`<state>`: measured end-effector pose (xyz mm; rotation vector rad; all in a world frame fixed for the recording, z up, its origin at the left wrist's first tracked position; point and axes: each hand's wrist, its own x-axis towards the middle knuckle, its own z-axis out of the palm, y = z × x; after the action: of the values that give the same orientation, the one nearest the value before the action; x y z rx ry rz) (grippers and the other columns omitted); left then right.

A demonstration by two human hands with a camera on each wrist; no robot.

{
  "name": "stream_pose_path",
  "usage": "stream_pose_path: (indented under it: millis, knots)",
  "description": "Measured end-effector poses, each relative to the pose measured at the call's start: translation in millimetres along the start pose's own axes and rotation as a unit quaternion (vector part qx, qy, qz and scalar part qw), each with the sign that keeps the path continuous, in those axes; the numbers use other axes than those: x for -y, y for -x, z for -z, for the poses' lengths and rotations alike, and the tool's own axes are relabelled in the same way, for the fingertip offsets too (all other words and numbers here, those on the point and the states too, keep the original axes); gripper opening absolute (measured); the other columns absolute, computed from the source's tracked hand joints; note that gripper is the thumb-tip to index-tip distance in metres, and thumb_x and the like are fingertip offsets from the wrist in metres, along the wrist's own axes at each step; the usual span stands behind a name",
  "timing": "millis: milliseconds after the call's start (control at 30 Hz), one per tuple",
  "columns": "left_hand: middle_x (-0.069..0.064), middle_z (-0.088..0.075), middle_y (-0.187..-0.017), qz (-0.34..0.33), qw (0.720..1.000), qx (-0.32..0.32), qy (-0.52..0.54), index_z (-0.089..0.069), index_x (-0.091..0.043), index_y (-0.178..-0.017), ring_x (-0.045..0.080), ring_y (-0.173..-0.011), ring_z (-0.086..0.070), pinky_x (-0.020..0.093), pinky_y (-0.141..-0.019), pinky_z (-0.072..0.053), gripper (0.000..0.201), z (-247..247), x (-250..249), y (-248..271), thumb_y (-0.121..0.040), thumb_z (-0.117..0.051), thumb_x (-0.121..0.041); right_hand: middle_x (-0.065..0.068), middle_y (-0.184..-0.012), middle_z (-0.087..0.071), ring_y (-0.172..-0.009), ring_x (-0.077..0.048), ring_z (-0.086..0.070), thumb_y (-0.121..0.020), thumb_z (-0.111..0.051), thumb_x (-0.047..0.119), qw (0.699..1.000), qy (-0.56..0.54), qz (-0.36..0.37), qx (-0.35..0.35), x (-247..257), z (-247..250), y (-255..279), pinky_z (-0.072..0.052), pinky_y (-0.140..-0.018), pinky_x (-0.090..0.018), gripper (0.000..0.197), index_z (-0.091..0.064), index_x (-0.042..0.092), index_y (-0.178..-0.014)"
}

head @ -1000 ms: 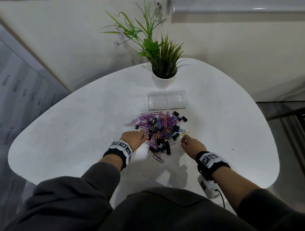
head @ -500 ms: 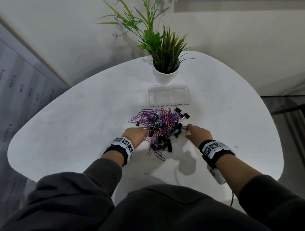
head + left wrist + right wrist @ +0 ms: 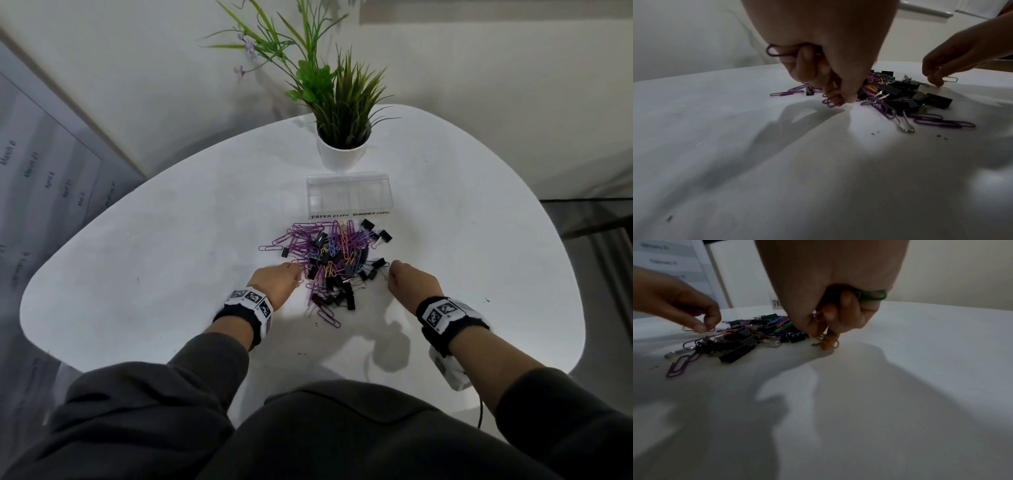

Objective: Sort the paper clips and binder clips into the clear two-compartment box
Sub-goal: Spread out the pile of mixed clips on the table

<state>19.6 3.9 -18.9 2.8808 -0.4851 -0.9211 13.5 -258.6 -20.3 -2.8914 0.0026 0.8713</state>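
A mixed pile [image 3: 334,260] of coloured paper clips and black binder clips lies on the white table [image 3: 171,240], just in front of the clear two-compartment box [image 3: 349,197] labelled PAPER CLIPS and BINDER CLIPS. My left hand [image 3: 279,279] is at the pile's left edge; it holds a purple paper clip [image 3: 777,52] in curled fingers and pinches another clip [image 3: 833,101] on the table. My right hand [image 3: 409,282] is at the pile's right edge, keeps a green paper clip [image 3: 872,296] in its palm and pinches a yellowish clip [image 3: 828,341].
A potted plant in a white pot [image 3: 342,156] stands directly behind the box. Bare table surface lies to the left and right of the pile. A wall calendar [image 3: 41,185] hangs at far left, off the table.
My right hand moved forward along the pile's right edge and then settled low on a clip there. My left hand stayed at the left edge. The head view shifted slightly.
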Motion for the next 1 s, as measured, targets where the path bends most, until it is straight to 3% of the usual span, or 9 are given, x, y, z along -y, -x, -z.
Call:
stream_pose_path:
  millis: [100, 167, 300, 367, 433, 633, 733, 900, 1000]
  knots:
    - [0.009, -0.047, -0.136, 0.009, 1.000, 0.024, 0.007, -0.039, -0.013, -0.137, 0.031, -0.114, -0.055, 0.034, -0.088, -0.046, 0.037, -2.7, -2.8, 7.8, -0.101, -0.030, -0.017, -0.012, -0.078, -0.059, -0.067, -0.028, -0.051, -0.095, -0.037, 0.020, 1.000, -0.022, -0.016, -0.013, -3.6, 0.8, 8.5, -0.040, -0.065, -0.032, 0.014, -0.041, 0.008, -0.102]
    - [0.010, -0.048, -0.134, 0.019, 0.999, 0.027, 0.019, -0.041, -0.012, -0.132, 0.031, -0.109, -0.056, 0.033, -0.083, -0.044, 0.036, -2.1, -8.0, 12.4, -0.098, -0.031, -0.009, -0.013, -0.085, -0.066, -0.072, -0.031, -0.058, -0.095, -0.036, 0.021, 1.000, -0.024, -0.011, -0.005, -3.1, 1.5, 13.6, -0.044, -0.069, -0.033, 0.023, -0.043, 0.010, -0.114]
    - [0.012, -0.060, -0.105, 0.019, 0.999, 0.011, 0.027, -0.046, -0.007, -0.113, 0.028, -0.080, -0.052, 0.032, -0.070, -0.037, 0.024, 0.0, -22.6, 17.9, -0.099, -0.028, -0.013, -0.013, -0.103, -0.068, -0.092, -0.032, -0.064, -0.100, -0.032, 0.031, 0.999, -0.023, 0.035, 0.021, 5.5, 0.7, 24.5, -0.046, -0.076, -0.035, 0.029, -0.048, 0.011, -0.114]
    - [0.009, -0.056, -0.084, 0.011, 1.000, 0.007, 0.018, -0.047, -0.006, -0.110, 0.025, -0.071, -0.047, 0.033, -0.065, -0.037, 0.022, -4.1, -28.7, 20.5, -0.099, -0.030, -0.014, -0.012, -0.104, -0.067, -0.095, -0.031, -0.063, -0.100, -0.034, 0.036, 0.997, -0.012, 0.068, 0.028, 14.4, -0.8, 30.3, -0.046, -0.075, -0.034, 0.031, -0.051, 0.011, -0.110]
    - [0.004, -0.048, -0.075, 0.004, 1.000, 0.007, 0.017, -0.046, -0.006, -0.110, 0.023, -0.070, -0.047, 0.033, -0.064, -0.037, 0.019, -9.8, -32.8, 22.9, -0.097, -0.032, -0.010, -0.012, -0.106, -0.067, -0.096, -0.030, -0.063, -0.100, -0.035, 0.031, 0.994, 0.015, 0.107, 0.028, 27.6, -4.0, 36.3, -0.047, -0.076, -0.033, 0.028, -0.053, 0.012, -0.110]
    - [0.013, -0.061, -0.108, 0.030, 0.998, 0.012, 0.051, -0.047, -0.008, -0.115, 0.030, -0.097, -0.059, 0.038, -0.079, -0.044, 0.024, -14.6, -31.6, 35.8, -0.097, -0.031, -0.011, -0.014, -0.107, -0.067, -0.102, -0.031, -0.063, -0.096, -0.044, 0.030, 0.980, 0.063, 0.189, 0.002, 80.7, -19.4, 45.1, -0.049, -0.081, -0.037, 0.030, -0.053, 0.009, -0.116]
    - [0.016, -0.063, -0.106, 0.064, 0.997, 0.004, 0.053, -0.048, -0.002, -0.112, 0.034, -0.096, -0.060, 0.037, -0.071, -0.041, 0.027, -17.4, -26.5, 35.2, -0.101, -0.028, -0.018, -0.015, -0.113, -0.067, -0.106, -0.032, -0.062, -0.093, -0.050, 0.027, 0.982, 0.066, 0.175, 0.003, 98.9, -26.9, 42.1, -0.050, -0.084, -0.039, 0.035, -0.050, 0.007, -0.122]
    - [0.015, -0.062, -0.115, 0.079, 0.996, 0.015, 0.046, -0.048, -0.004, -0.119, 0.032, -0.102, -0.060, 0.038, -0.081, -0.047, 0.025, -19.5, -20.9, 31.2, -0.097, -0.038, -0.010, -0.016, -0.109, -0.069, -0.101, -0.034, -0.065, -0.094, -0.049, 0.014, 0.987, 0.075, 0.141, 0.008, 102.4, -30.7, 34.6, -0.051, -0.082, -0.040, 0.026, -0.051, 0.003, -0.117]
    - [0.014, -0.063, -0.114, 0.103, 0.992, 0.000, 0.076, -0.049, -0.006, -0.119, 0.031, -0.101, -0.061, 0.036, -0.083, -0.047, 0.027, -17.8, -23.8, 23.3, -0.099, -0.037, -0.018, -0.016, -0.108, -0.068, -0.100, -0.034, -0.065, -0.094, -0.045, 0.009, 0.987, 0.084, 0.139, 0.014, 96.4, -30.0, 32.7, -0.051, -0.079, -0.040, 0.023, -0.051, 0.002, -0.114]
